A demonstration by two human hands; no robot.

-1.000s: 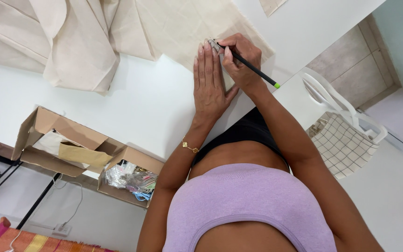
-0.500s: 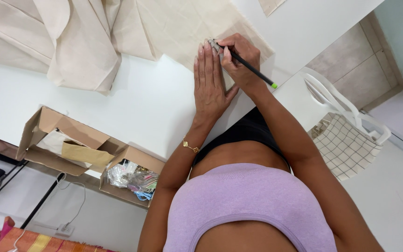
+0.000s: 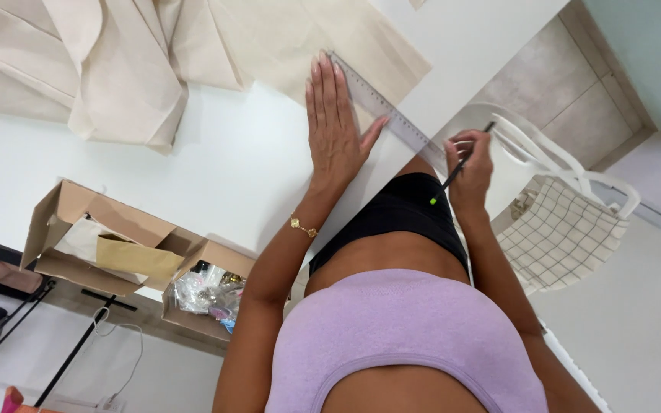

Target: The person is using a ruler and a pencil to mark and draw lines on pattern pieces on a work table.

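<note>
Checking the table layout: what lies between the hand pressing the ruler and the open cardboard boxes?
In the head view, only bare white table lies between the left hand and the cardboard boxes.

- A white table (image 3: 216, 164) carried everything.
- Beige cloth (image 3: 139, 61) lay spread and bunched across its far side.
- A metal ruler (image 3: 392, 115) lay on the cloth, running to the table's edge.
- Two open cardboard boxes (image 3: 97, 237) sat at its left edge.

one metal ruler (image 3: 388, 115), one black pencil (image 3: 460, 164), two hands, left (image 3: 334, 126) and right (image 3: 468, 164), two open cardboard boxes (image 3: 93, 241) (image 3: 204, 294), one white chair (image 3: 552, 206), one gold bracelet (image 3: 304, 226), several beige fabric pieces (image 3: 124, 69)
</note>
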